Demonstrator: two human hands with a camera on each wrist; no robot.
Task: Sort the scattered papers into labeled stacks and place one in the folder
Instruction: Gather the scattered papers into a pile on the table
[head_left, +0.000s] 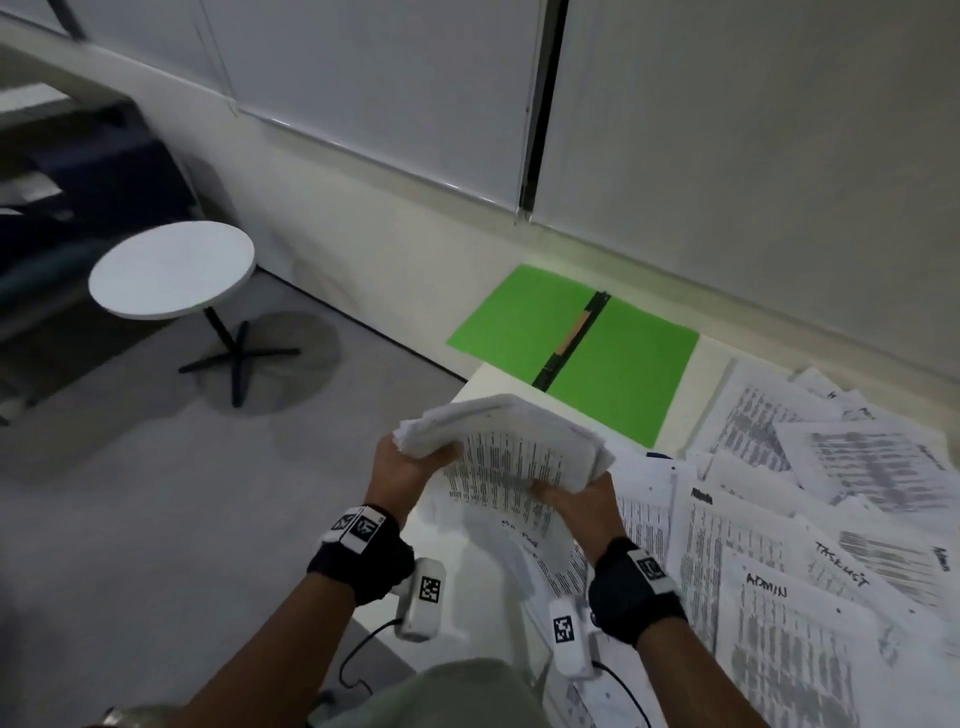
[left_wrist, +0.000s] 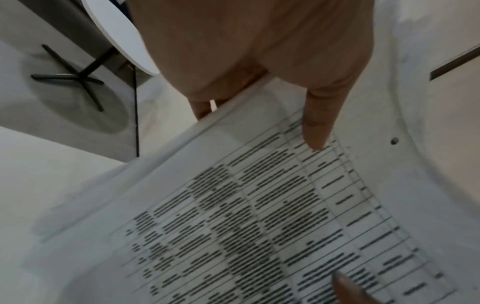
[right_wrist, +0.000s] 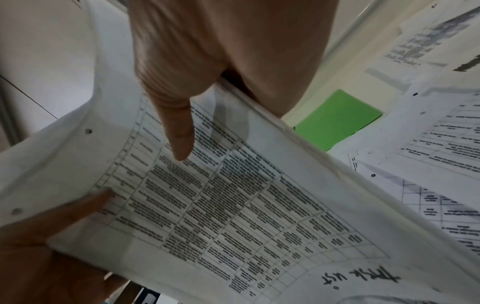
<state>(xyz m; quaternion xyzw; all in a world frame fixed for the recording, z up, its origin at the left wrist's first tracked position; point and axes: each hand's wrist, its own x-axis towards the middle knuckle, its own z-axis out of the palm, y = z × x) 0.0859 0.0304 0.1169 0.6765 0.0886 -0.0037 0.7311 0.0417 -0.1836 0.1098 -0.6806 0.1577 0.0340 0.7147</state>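
Observation:
Both hands hold a thick stack of printed papers (head_left: 504, 452) above the near left corner of the white table (head_left: 485, 382). My left hand (head_left: 415, 462) grips its left edge, thumb on top. My right hand (head_left: 566, 496) grips its right side, thumb on the printed face. The left thumb (left_wrist: 315, 127) presses on a table of text on the stack (left_wrist: 259, 216). The right thumb (right_wrist: 179, 131) lies on the top sheet (right_wrist: 233, 205), handwritten "Task list". An open green folder (head_left: 571, 348) lies flat at the table's far left. Scattered papers (head_left: 810, 519) cover the table's right side.
A sheet marked "ADMIN" (head_left: 769, 590) and one marked "TASKLIST" (head_left: 841, 564) lie among the loose papers on the right. A small round white side table (head_left: 171, 267) on a black cross base stands on the grey floor to the left. Wall panels rise behind the table.

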